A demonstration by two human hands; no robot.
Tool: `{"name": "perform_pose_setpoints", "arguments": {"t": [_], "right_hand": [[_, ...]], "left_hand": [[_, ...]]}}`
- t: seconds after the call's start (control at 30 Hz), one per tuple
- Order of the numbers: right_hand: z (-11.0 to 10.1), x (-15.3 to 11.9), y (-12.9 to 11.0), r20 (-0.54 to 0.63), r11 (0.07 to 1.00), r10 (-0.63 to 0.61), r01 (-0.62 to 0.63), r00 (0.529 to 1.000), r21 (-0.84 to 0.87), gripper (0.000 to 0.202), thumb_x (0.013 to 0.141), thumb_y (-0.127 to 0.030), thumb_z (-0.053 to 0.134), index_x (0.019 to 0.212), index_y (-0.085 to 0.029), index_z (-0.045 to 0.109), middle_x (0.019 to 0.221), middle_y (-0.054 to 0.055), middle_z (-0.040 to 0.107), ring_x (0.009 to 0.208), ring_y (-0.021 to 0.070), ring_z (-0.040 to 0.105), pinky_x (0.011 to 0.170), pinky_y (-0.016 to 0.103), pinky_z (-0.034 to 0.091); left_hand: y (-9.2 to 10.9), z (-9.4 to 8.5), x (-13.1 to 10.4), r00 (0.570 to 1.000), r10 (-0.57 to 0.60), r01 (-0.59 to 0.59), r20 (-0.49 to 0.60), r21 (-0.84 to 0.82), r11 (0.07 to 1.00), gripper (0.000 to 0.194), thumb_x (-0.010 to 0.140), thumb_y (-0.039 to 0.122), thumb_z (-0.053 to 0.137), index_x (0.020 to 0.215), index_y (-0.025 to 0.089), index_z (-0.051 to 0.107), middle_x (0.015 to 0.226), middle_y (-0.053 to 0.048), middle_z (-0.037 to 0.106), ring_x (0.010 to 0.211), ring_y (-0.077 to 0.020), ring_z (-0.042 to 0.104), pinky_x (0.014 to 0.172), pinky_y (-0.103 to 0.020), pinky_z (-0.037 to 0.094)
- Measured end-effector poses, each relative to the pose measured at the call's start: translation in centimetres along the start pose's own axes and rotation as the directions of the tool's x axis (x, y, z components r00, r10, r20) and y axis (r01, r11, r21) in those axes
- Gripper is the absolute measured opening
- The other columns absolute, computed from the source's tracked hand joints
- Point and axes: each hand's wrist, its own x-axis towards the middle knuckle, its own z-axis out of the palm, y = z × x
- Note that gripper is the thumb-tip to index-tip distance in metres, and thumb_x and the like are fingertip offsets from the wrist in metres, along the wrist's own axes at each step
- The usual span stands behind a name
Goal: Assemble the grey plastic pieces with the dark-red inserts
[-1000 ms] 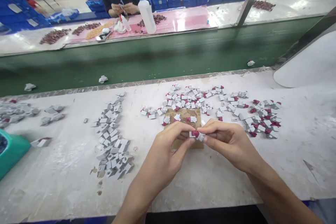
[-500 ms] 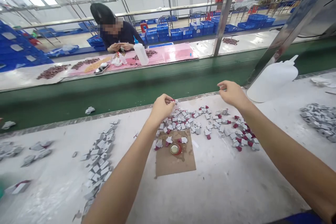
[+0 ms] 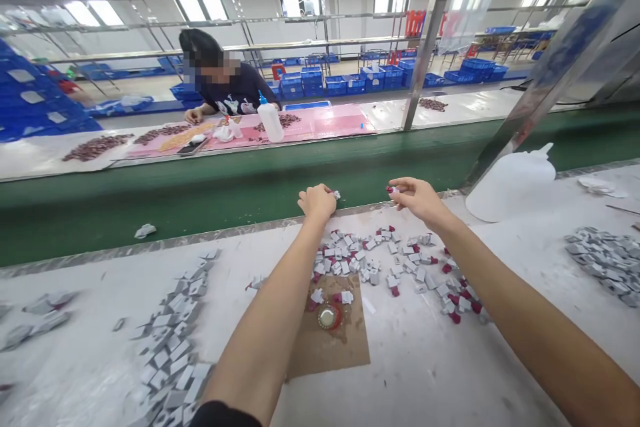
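Note:
My left hand [image 3: 318,203] is at the far edge of the table, fingers closed on a small grey-and-red plastic part [image 3: 336,195] that shows past its fingertips. To its right my right hand [image 3: 416,199] pinches another small part, dark red and white [image 3: 391,190], between thumb and fingers over the table's rim. Below both hands lies a loose pile of grey and dark-red plastic parts [image 3: 345,252]. A brown cardboard square [image 3: 345,347] carries a bottle cap [image 3: 329,317] and a few of the same parts.
Grey parts [image 3: 175,340] form a long heap at left, with another heap [image 3: 603,263] at right. A white plastic container [image 3: 513,183] stands by a metal post. Past the green conveyor belt [image 3: 230,203], a co-worker [image 3: 225,83] sits near a white bottle [image 3: 271,120].
My right hand has moved left and now holds a small part. My left hand has shifted slightly. The camera view has tilted up, and the co-worker's hand has moved left.

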Motion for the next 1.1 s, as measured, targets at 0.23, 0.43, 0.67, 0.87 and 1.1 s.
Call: {"name": "perform_pose_setpoints", "arguments": {"t": [0.23,0.43,0.67,0.87,1.1], "right_hand": [[1.4,-6.9,-1.0,0.082,0.931,-0.199,0.163,0.976,0.326,0.055,0.082,-0.065,0.1,0.109,-0.02,0.08,0.106,0.008,0.078,0.083,0.0238,0.082,0.082,0.047,0.074],[3.8,-11.4,-0.5,0.112,0.889,-0.253,0.186,0.961,0.417,0.059,0.077,-0.069,0.103,0.101,-0.023,0.076,0.101,0.005,0.079,0.073,0.0196,0.077,0.07,0.039,0.07],[3.9,-17.1,-0.4,0.214,0.901,-0.27,0.168,0.939,0.401,0.041,0.092,-0.062,0.097,0.111,-0.027,0.088,0.111,0.01,0.088,0.081,0.0256,0.084,0.082,0.046,0.076],[2.8,-19.7,2.0,0.46,0.938,-0.2,0.033,0.865,0.346,0.038,0.082,-0.057,0.105,0.102,-0.026,0.095,0.107,0.013,0.091,0.097,0.0337,0.089,0.088,0.046,0.079],[2.3,-19.4,5.4,0.269,0.953,-0.146,0.061,0.952,0.298,0.03,0.082,-0.055,0.105,0.1,-0.033,0.095,0.108,0.008,0.09,0.097,0.0287,0.089,0.083,0.028,0.076]], "left_hand": [[-0.5,-2.3,-2.5,0.999,0.024,-0.023,-0.049,0.003,1.0,0.046,0.111,0.044,0.078,0.15,0.021,0.071,0.153,-0.014,0.072,0.13,-0.0306,0.075,0.109,-0.054,0.068],[-1.2,-4.5,-12.6,0.959,0.28,-0.263,0.039,-0.239,0.935,0.017,0.11,0.035,0.072,0.116,0.022,0.08,0.122,-0.011,0.085,0.12,-0.0298,0.079,0.106,-0.044,0.064],[-4.3,-4.1,-24.1,0.922,0.386,-0.314,0.034,-0.52,0.795,0.022,0.111,0.038,0.062,0.095,0.026,0.072,0.1,-0.005,0.086,0.093,-0.0254,0.081,0.089,-0.039,0.062],[-8.1,-2.7,-30.1,0.926,0.376,-0.308,0.02,-0.534,0.787,0.012,0.111,0.031,0.067,0.106,0.026,0.078,0.106,-0.006,0.084,0.105,-0.0271,0.078,0.095,-0.041,0.061],[-17.4,-3.7,-34.2,0.84,0.037,0.022,-0.542,0.103,0.994,0.025,0.103,0.032,0.07,0.124,0.024,0.082,0.127,-0.019,0.073,0.125,-0.0447,0.065,0.112,-0.066,0.052]]}}
